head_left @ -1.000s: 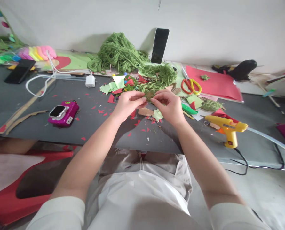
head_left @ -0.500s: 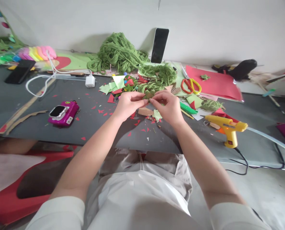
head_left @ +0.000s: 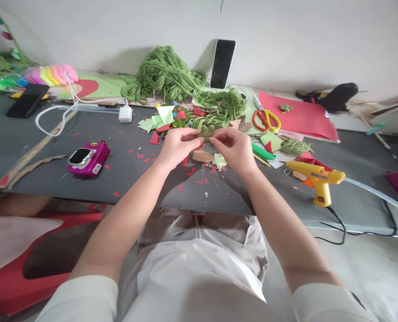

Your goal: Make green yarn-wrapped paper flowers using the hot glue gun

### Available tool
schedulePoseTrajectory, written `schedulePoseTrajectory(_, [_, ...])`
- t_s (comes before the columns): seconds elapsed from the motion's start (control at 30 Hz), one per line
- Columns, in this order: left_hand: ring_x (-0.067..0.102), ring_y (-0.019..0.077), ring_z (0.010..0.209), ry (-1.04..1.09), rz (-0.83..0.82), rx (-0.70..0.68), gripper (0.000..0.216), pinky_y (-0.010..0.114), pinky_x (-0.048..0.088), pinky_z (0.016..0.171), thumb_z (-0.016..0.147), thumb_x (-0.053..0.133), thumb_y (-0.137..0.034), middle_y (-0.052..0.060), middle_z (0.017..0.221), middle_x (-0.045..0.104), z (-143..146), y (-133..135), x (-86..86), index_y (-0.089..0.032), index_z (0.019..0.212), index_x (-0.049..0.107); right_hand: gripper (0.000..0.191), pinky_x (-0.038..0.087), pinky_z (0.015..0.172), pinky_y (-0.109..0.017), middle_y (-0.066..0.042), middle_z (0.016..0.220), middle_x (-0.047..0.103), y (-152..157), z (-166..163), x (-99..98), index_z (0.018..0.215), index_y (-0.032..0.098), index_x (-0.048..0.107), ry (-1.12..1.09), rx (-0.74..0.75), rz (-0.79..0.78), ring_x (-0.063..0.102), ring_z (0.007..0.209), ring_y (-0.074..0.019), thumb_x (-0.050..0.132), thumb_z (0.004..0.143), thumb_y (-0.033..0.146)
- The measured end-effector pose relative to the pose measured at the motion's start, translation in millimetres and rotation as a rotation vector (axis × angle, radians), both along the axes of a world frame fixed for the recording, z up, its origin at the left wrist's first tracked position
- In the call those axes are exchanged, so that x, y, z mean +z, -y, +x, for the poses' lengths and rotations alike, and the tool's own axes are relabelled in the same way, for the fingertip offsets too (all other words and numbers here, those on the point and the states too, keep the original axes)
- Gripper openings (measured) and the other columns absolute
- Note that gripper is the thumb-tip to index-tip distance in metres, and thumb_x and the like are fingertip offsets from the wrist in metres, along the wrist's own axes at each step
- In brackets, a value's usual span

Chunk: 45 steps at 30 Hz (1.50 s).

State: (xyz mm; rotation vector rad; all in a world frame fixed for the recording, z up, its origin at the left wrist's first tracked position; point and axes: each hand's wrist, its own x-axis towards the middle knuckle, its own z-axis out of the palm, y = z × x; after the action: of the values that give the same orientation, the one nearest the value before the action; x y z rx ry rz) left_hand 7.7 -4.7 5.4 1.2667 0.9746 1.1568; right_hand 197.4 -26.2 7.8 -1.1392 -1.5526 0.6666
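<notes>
Both hands are working right in the middle of the dark grey work table (head_left: 34, 179), close together with fingertips nearly meeting. The left hand (head_left: 177, 147) and the right hand (head_left: 234, 150) each have thumb and fingers pressed together, pinching a small brown-and-green yarn-wrapped cardboard piece (head_left: 207, 133) held just above the tabletop between them; it's tiny and mostly covered by fingers, so I can't make out its exact shape. Just below the hands there's a loose brown cardboard scrap (head_left: 202, 156) lying flat, with little red paper snippets (head_left: 141, 156) scattered around. Right behind the hands sits a tangle of green yarn (head_left: 222, 105), and a bigger heap of the same green yarn (head_left: 163, 74) is further back by the wall, next to a black smartphone leaning upright (head_left: 222, 63). Off to the right: red-and-yellow-handled scissors (head_left: 266, 120) and a yellow hot glue gun (head_left: 316, 181) with its cord trailing off. On the left, well apart from the hands, a magenta toy-like camera (head_left: 89, 158) and a white charger plug with cable (head_left: 125, 114).
</notes>
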Motion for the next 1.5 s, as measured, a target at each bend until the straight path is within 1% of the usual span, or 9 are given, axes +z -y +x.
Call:
schedulePoseTrajectory(0.23, [0.077, 0.0219, 0.078, 0.036, -0.033, 0.009, 0.032, 0.049, 0.064, 0.093, 0.068, 0.090, -0.027, 0.005, 0.083, 0.079, -2, 0, 4.0, -0.015, 0.095, 0.080, 0.014, 0.055, 0.063, -0.034, 0.000, 0.071, 0.070, -2, 9, 2.8, 0.086, 0.023, 0.068, 0.049, 0.011, -0.062, 0.066, 0.064, -0.0173, 0.076, 0.085, 0.034])
schedulePoseTrajectory(0.4, [0.077, 0.0214, 0.078, 0.021, -0.021, -0.005, 0.030, 0.050, 0.064, 0.095, 0.070, 0.088, -0.026, 0.006, 0.086, 0.080, -3, 0, 5.4, -0.015, 0.097, 0.080, 0.022, 0.047, 0.057, -0.030, -0.001, 0.084, 0.073, -4, 14, 1.4, 0.093, 0.022, 0.066, 0.042, 0.043, -0.050, 0.057, 0.060, -0.0117, 0.080, 0.081, 0.035])
schedulePoseTrajectory(0.47, [0.077, 0.0217, 0.079, 0.030, -0.023, 0.010, 0.030, 0.051, 0.064, 0.095, 0.070, 0.087, -0.025, 0.005, 0.086, 0.080, -3, 0, 4.9, -0.015, 0.097, 0.079, 0.023, 0.044, 0.055, -0.029, 0.000, 0.080, 0.072, -5, 14, 1.2, 0.092, 0.022, 0.068, 0.073, 0.017, -0.056, 0.052, 0.058, -0.0109, 0.081, 0.080, 0.036])
schedulePoseTrajectory(0.77, [0.078, 0.0217, 0.081, 0.048, -0.009, 0.058, 0.027, 0.052, 0.065, 0.095, 0.074, 0.084, -0.020, 0.006, 0.094, 0.081, -1, -2, 1.2, -0.015, 0.099, 0.077, 0.017, 0.033, 0.051, -0.030, 0.004, 0.055, 0.049, -1, 13, 9.4, 0.076, 0.022, 0.070, 0.149, -0.023, -0.063, 0.037, 0.053, -0.0112, 0.079, 0.083, 0.034])
schedulePoseTrajectory(0.83, [0.078, 0.0215, 0.083, 0.039, -0.001, 0.048, 0.027, 0.051, 0.065, 0.095, 0.074, 0.083, -0.021, 0.006, 0.095, 0.080, 0, -2, 0.3, -0.015, 0.100, 0.077, 0.016, 0.036, 0.053, -0.030, 0.002, 0.063, 0.055, -1, 13, 9.6, 0.077, 0.022, 0.072, 0.177, -0.021, -0.013, 0.040, 0.056, -0.0119, 0.078, 0.084, 0.035])
schedulePoseTrajectory(0.93, [0.077, 0.0217, 0.086, 0.029, 0.012, 0.021, 0.028, 0.049, 0.066, 0.092, 0.075, 0.083, -0.022, 0.006, 0.096, 0.080, 0, -2, -0.4, -0.015, 0.101, 0.077, 0.015, 0.043, 0.059, -0.031, -0.004, 0.093, 0.068, -2, 13, 7.7, 0.078, 0.021, 0.073, 0.175, -0.022, 0.059, 0.046, 0.063, -0.0115, 0.079, 0.082, 0.035])
schedulePoseTrajectory(1.03, [0.076, 0.0207, 0.085, 0.024, 0.031, -0.012, 0.027, 0.047, 0.067, 0.089, 0.077, 0.082, -0.023, 0.006, 0.098, 0.079, 0, -1, 0.3, -0.015, 0.102, 0.077, 0.015, 0.045, 0.061, -0.031, -0.006, 0.102, 0.073, -3, 13, 3.8, 0.076, 0.020, 0.071, 0.115, 0.034, 0.009, 0.048, 0.064, -0.0103, 0.079, 0.081, 0.032])
schedulePoseTrajectory(1.2, [0.075, 0.0197, 0.081, -0.037, 0.047, -0.014, 0.025, 0.042, 0.068, 0.081, 0.080, 0.080, -0.024, 0.006, 0.099, 0.079, 0, 2, 4.5, -0.017, 0.103, 0.078, 0.014, 0.042, 0.058, -0.030, -0.003, 0.087, 0.072, -1, 10, 1.5, 0.075, 0.020, 0.069, 0.124, 0.039, -0.056, 0.048, 0.060, -0.0105, 0.078, 0.079, 0.031])
schedulePoseTrajectory(1.5, [0.076, 0.0204, 0.078, -0.117, 0.060, 0.007, 0.030, 0.040, 0.066, 0.080, 0.082, 0.078, -0.026, 0.008, 0.103, 0.080, -1, 1, 4.4, -0.018, 0.111, 0.079, 0.014, 0.033, 0.052, -0.029, 0.005, 0.057, 0.052, 1, 8, 6.4, 0.074, 0.021, 0.065, 0.160, 0.045, -0.129, 0.041, 0.053, -0.0103, 0.074, 0.079, 0.031])
